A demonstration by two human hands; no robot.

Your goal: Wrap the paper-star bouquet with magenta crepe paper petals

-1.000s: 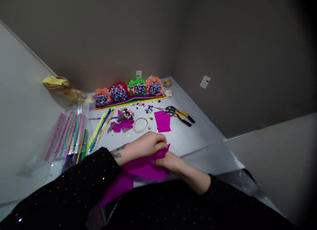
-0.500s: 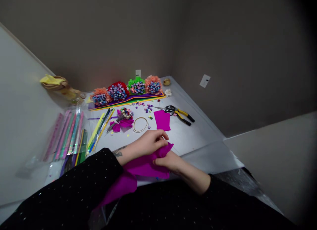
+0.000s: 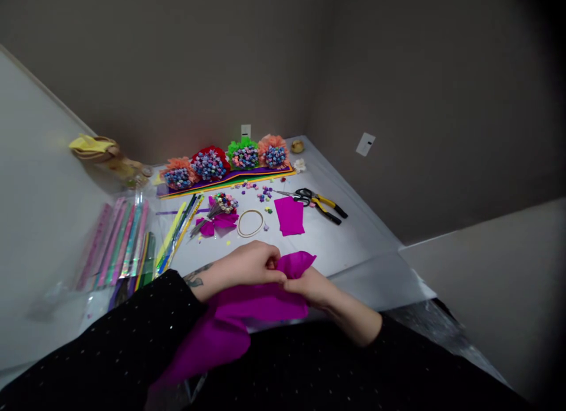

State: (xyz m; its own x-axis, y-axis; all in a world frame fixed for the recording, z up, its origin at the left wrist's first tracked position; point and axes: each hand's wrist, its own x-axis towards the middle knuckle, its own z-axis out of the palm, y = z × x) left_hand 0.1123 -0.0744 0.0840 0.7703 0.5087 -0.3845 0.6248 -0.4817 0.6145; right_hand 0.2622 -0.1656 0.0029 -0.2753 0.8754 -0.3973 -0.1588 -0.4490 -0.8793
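Note:
A long strip of magenta crepe paper lies between my hands, and its tail hangs down over my lap at the left. My left hand pinches the paper near its far end, fingers curled. Beside it my right hand grips the same end, thumb on top and the other fingers hidden beneath. A cupped flap of the paper stands up above both hands. Beyond them lie cut magenta paper pieces, a ring of tape and a small bouquet of beaded stems on magenta paper.
Scissors and yellow-handled pliers lie at the right of the white table. Several finished bouquets line the back on coloured sheets. Packs of paper strips are at the left, with a basket behind.
My left hand lifted its fingers off the paper, then came down and pinched it closer to my right thumb. The paper's end now stands up more, and its tail has shifted slightly right.

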